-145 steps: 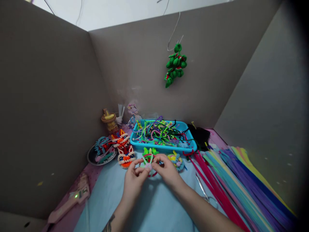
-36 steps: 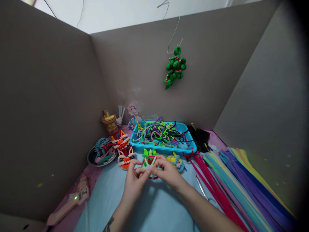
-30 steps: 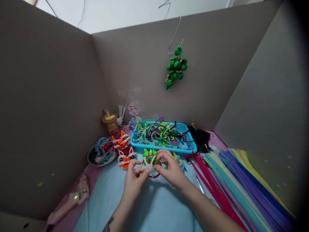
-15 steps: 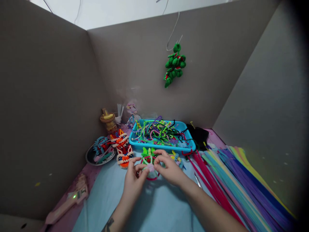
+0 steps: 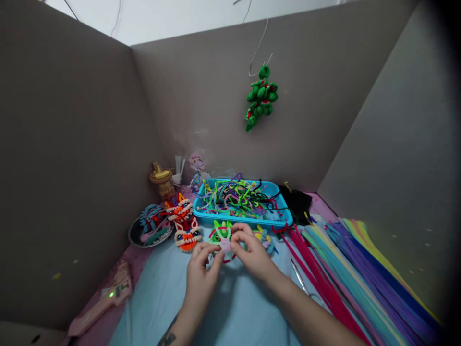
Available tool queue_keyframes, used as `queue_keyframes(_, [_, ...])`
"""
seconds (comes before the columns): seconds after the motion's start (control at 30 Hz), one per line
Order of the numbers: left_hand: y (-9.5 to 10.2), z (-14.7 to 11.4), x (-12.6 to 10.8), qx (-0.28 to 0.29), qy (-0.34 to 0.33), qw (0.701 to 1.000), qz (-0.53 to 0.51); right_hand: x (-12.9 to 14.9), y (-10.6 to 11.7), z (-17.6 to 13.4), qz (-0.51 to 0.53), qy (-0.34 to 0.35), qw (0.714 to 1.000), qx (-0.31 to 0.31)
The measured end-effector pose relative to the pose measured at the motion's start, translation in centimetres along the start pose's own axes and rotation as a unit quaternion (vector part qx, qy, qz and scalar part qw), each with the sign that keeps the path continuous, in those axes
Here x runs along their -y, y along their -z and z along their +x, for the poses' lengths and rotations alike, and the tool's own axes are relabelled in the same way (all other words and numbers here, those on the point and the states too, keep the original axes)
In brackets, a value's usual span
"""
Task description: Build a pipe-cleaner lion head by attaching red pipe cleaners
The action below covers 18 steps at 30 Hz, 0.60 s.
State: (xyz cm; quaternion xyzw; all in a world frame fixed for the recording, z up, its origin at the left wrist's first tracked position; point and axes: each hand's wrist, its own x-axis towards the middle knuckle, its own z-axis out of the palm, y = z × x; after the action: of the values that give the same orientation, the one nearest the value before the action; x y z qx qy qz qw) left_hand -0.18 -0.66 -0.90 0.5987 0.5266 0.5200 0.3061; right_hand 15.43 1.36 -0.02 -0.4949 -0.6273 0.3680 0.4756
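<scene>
Between my two hands is a small pipe cleaner piece (image 5: 225, 245) with a pale pink middle, light green strands rising from it and a dark pink loop around it. My left hand (image 5: 204, 264) pinches its left side between thumb and fingers. From the right, my right hand (image 5: 249, 245) grips the piece with bent fingers; the fingertips hide part of it. Just behind lies a green pipe cleaner figure (image 5: 217, 235), partly covered by the piece. A yellow and blue figure (image 5: 264, 238) rests beyond my right hand.
A blue tray (image 5: 243, 221) of tangled pipe cleaners stands behind. Orange lion-like figures (image 5: 187, 239) and a metal bowl (image 5: 135, 235) are at left, with a pink glue gun (image 5: 101, 307). Scissors (image 5: 298, 276) and bundled pipe cleaners (image 5: 360, 269) lie right. A green ornament (image 5: 262, 96) hangs above.
The piece has tilted and risen slightly, and its dark pink loop shows less below. My left hand has shifted a little right. More of the scissors shows beside my right forearm.
</scene>
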Motion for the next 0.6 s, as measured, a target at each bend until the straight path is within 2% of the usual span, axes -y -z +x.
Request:
queue_keyframes(0.13, [0.1,0.0,-0.3,0.001,-0.005,1.0,0.008,0.1,-0.4,-0.2,0.01,0.004,1.0,-0.007])
queue_keyframes(0.3, [0.3,-0.2,-0.7,-0.019,0.02,1.0,-0.006,0.5,-0.7,-0.5,0.025,0.011,0.999,-0.019])
queue_keyframes(0.43, [0.6,0.2,-0.2,-0.042,0.036,0.996,-0.072,0.5,-0.4,-0.4,0.045,0.005,0.999,-0.02])
queue_keyframes(0.5, [0.7,0.5,0.2,-0.069,0.081,0.984,-0.146,0.3,-0.2,-0.2,0.05,0.0,0.999,-0.013])
queue_keyframes(0.6, [0.8,0.9,0.6,-0.073,0.203,0.939,-0.268,0.0,0.0,0.1,0.06,-0.009,0.998,0.006])
